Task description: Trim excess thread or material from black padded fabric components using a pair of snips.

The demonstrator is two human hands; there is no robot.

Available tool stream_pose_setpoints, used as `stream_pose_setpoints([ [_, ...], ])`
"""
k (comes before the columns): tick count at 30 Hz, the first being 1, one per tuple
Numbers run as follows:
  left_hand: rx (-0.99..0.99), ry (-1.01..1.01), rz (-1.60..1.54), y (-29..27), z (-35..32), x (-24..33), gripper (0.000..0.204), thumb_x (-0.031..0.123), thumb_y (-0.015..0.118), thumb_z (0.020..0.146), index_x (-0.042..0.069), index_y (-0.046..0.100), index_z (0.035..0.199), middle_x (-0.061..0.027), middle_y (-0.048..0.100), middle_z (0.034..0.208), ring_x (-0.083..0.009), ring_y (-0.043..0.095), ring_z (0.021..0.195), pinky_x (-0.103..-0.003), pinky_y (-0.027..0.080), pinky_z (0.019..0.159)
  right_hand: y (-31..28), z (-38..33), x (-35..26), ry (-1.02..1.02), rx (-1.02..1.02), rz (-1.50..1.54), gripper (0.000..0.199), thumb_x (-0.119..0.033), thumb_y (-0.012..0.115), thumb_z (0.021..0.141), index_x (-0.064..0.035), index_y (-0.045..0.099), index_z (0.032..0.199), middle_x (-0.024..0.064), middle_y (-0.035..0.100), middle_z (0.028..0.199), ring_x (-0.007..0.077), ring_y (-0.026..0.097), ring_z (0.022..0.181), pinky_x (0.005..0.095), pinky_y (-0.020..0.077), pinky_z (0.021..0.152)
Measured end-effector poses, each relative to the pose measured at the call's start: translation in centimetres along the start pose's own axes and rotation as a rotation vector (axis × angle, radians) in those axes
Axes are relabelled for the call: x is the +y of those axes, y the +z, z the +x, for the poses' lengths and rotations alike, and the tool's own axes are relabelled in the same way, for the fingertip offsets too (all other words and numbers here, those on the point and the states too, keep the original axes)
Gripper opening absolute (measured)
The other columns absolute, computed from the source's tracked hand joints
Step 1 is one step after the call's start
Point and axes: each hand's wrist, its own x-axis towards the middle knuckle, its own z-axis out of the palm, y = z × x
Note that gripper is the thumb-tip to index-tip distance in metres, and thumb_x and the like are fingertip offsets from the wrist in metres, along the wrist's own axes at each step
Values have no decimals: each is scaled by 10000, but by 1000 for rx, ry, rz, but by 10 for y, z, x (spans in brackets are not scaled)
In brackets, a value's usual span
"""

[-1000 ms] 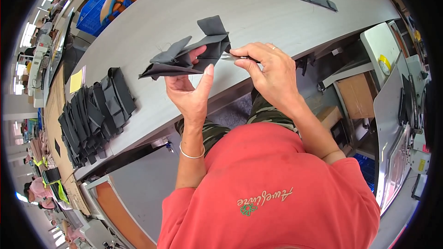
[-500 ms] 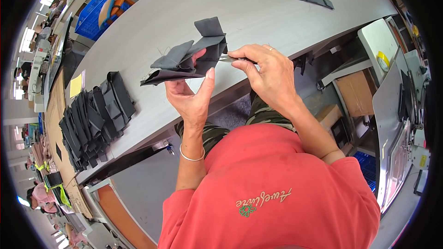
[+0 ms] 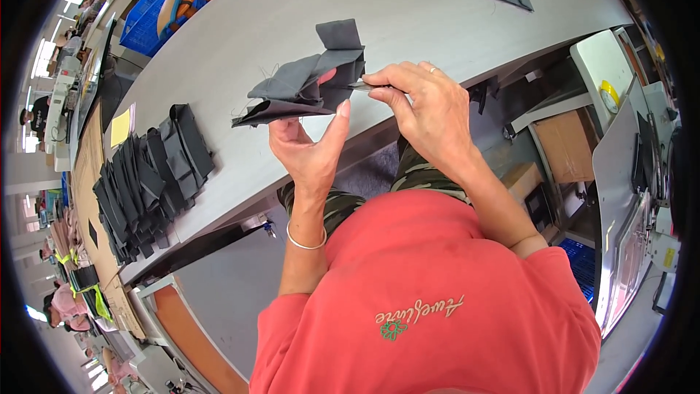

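Cloth (image 3: 288, 80) is held up over table (image 3: 415, 18), long axis running left-near to right-far. Left hand (image 3: 310, 160), the nearer one, grips it from the near side, thumb against the edge, fingers partly hidden in folds. Right hand (image 3: 437, 113) pinches tool (image 3: 359, 87) between thumb and forefinger; tip points left at cloth's right end, contact unclear. Pile (image 3: 149, 186) lies left.

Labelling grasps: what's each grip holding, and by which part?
Left grip: dark cloth piece, by its near side. Right grip: small metal tool, by the end away from the cloth.
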Motion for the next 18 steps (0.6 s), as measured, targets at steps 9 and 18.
stream_pose_setpoints([
  [9, -82, 82, -17, -6, 6, 0, 457, -58, 709, 740, 30, 503, 1137, -208, 604, 1174, -229, 567, 1107, -321, 392, 924, 6, 6, -5, -80, 48, 137, 109, -177, 665, 819, -100, 684, 895, 56, 610, 687, 255, 576, 674, 364, 457, 571],
  [18, -43, 29, 29, -8, 3, -4, 430, -60, 706, 737, 43, 510, 1106, -192, 604, 1171, -237, 564, 1109, -319, 391, 917, 29, 12, -8, -192, 88, -67, 80, -123, 662, 775, -77, 660, 840, 53, 592, 681, 235, 580, 660, 359, 472, 515],
])
